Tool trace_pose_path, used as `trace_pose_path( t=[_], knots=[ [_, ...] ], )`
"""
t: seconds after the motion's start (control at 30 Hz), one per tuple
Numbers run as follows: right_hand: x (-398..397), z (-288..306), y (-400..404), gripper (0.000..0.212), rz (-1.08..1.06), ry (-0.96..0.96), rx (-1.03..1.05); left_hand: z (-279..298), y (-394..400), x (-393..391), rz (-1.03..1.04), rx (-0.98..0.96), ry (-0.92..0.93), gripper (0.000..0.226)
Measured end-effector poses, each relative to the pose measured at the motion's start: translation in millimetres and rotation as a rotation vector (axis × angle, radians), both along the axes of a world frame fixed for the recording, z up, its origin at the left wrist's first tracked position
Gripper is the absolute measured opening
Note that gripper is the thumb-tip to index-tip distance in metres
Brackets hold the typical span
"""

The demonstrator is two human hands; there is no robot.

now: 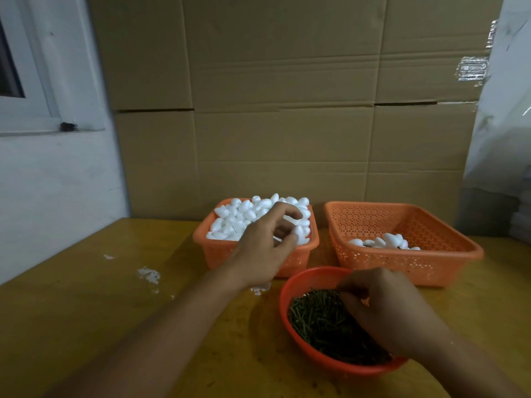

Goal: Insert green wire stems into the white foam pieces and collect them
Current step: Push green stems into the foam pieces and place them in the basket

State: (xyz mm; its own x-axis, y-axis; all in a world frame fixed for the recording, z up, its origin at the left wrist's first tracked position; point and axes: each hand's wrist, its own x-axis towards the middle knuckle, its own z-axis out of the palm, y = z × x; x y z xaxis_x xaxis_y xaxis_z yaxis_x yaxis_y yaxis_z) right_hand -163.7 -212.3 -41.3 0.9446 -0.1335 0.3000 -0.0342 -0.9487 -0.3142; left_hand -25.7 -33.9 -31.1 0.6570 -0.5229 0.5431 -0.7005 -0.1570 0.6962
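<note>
On the yellow-brown wooden surface (86, 326) stand three plastic containers. At about 11 o'clock from the middle of the surface is a small orange perforated plastic basket (218, 254), filled above its rim with white egg-shaped foam pieces (244, 214). At about 1 o'clock, just beside it, is a larger orange perforated plastic basket (402, 259), which holds only a few white foam pieces with stems (385, 242) near its front wall; a dark bit shows among them, but it is too small to tell clearly. At about 5 o'clock, nearest to the person, is a round red plastic bowl (287, 288) with a heap of short dark green wire stems (316, 317).

Of the two hands, the left hand (264, 248) reaches over the front right corner of the small basket. Its fingers are curled, and thumb and fingertips pinch one white foam piece (298, 231) that lies on top of the heap. The right hand (388, 308) is over the red bowl, with its fingers bent down into the green stems at the far side of the heap; I cannot tell if it holds a stem.

Small white foam crumbs (149, 275) lie on the surface at about 9 o'clock. Behind the baskets, a wall of brown cardboard boxes (287, 96) stands upright.
</note>
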Motion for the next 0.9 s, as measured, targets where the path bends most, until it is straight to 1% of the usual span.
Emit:
trace_pose_path(
  t=[0.1,0.17,0.3,0.37,0.43,0.53,0.67,0.7,0.77,0.9],
  knots=[
    [-0.3,0.6,-1.8,0.014,0.018,0.074,-0.066,-8.5,-0.8,-22.1,-0.074,0.005,0.085,0.024],
    [-1.9,1.6,-2.5,0.018,0.021,0.118,-0.091,-13.7,-1.9,-30.9,-0.087,-0.010,0.132,0.023],
    [-5.5,0.7,1.8,0.033,0.017,0.196,-0.154,-18.6,-4.5,-40.8,-0.131,-0.130,0.370,0.021],
    [-7.4,-0.9,5.3,0.035,0.022,0.227,-0.175,-18.5,-1.8,-41.8,-0.199,-0.186,0.486,0.018],
    [-8.2,-2.3,8.8,0.035,0.027,0.261,-0.179,-18.8,2.6,-41.8,-0.268,-0.213,0.557,0.025],
    [-7.0,-4.2,11.5,0.033,0.010,0.295,-0.181,-20.0,6.6,-40.5,-0.281,-0.205,0.554,0.033],
    [-1.9,-7.4,12.9,0.026,-0.014,0.315,-0.154,-21.0,4.3,-41.0,-0.239,-0.207,0.458,0.023],
    [-0.6,-8.4,12.7,0.024,-0.023,0.310,-0.148,-21.8,3.0,-41.1,-0.213,-0.219,0.434,0.024],
    [1.2,-10.1,11.8,0.021,-0.045,0.292,-0.139,-24.6,1.0,-40.9,-0.189,-0.260,0.429,0.028],
    [2.7,-10.1,9.5,0.015,-0.072,0.270,-0.100,-28.0,0.1,-40.0,-0.211,-0.305,0.432,0.025]
  ],
)
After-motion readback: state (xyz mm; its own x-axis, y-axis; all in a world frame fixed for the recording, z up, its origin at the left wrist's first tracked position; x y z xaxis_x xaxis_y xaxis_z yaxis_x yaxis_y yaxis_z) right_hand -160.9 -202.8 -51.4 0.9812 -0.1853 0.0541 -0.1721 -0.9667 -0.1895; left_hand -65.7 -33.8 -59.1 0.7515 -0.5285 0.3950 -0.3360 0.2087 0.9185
